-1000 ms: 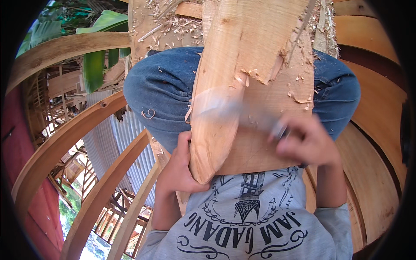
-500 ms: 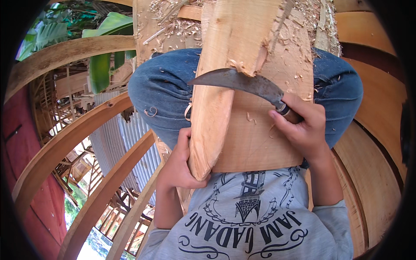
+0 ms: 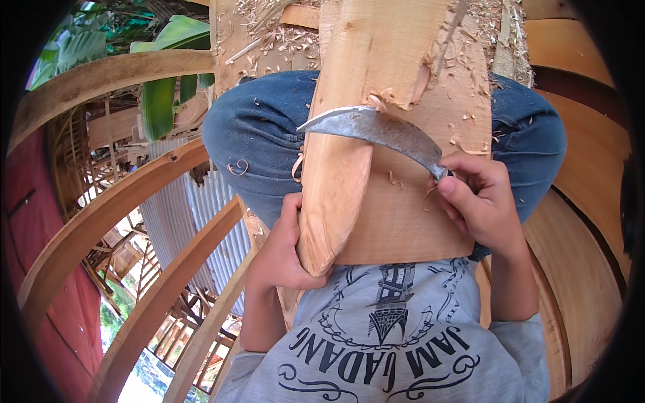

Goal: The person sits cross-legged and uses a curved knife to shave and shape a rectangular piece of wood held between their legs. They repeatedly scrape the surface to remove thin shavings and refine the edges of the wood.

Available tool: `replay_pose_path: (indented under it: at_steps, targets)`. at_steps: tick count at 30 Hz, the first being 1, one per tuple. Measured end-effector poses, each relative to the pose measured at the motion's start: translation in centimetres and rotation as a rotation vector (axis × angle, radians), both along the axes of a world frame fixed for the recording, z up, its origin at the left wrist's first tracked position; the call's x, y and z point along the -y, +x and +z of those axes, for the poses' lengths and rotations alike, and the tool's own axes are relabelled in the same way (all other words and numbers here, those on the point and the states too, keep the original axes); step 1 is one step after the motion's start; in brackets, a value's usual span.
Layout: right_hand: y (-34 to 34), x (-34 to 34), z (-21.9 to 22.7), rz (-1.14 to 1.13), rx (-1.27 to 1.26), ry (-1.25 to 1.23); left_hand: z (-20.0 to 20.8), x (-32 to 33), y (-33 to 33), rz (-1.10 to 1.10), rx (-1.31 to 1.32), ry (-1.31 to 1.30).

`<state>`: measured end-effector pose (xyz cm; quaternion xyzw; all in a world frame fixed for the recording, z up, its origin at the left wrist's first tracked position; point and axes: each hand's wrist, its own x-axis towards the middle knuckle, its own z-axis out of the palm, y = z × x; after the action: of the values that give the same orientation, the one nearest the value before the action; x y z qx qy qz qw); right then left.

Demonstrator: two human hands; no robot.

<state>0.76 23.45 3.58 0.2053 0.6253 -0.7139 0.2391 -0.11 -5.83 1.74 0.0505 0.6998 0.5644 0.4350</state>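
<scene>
My left hand [image 3: 277,252] is wrapped round the tapered near end of a thick, pale piece of wood [image 3: 334,208]. That piece points away from me and lies over a wide wooden board [image 3: 410,232] across my lap. In my right hand [image 3: 485,201] is the handle of a curved knife [image 3: 386,127], mostly hidden by the fingers. Its grey blade lies across the wood from right to left, with the tip just past the left edge. A curled shaving [image 3: 377,102] sits along the blade's far edge, beside a rough, splintered step in the wood.
Wood shavings [image 3: 295,50] litter the far boards. My knees in blue jeans [image 3: 259,138] flank the work. Curved wooden ribs [image 3: 121,201] rise on the left, with corrugated sheets [image 3: 201,215] and green leaves [image 3: 158,107] beyond. Curved planks [image 3: 571,148] line the right.
The knife has turned in my right hand, so its blade face looks brighter. The wood's near end and my left hand have shifted slightly right in view.
</scene>
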Motion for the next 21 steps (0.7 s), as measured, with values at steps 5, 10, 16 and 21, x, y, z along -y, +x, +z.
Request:
replay_pose_path:
  at_steps: [5, 10, 16, 21]
  targets:
    - [0.6, 0.8, -1.1, 0.002, -0.38, 0.445, -0.2, 0.2, -0.1, -0.02, -0.018, -0.003]
    - [0.2, 0.8, -1.0, 0.025, -0.382, 0.441, -0.4, 0.5, -0.1, -0.044, -0.048, -0.023]
    - [-0.2, 0.1, 0.4, 0.081, 0.003, 0.064, -0.3, 0.3, 0.0, -0.018, -0.064, -0.021]
    - [0.4, 0.3, 0.0, 0.18, -0.091, 0.104, -0.4, 0.2, -0.2, -0.051, -0.046, -0.025]
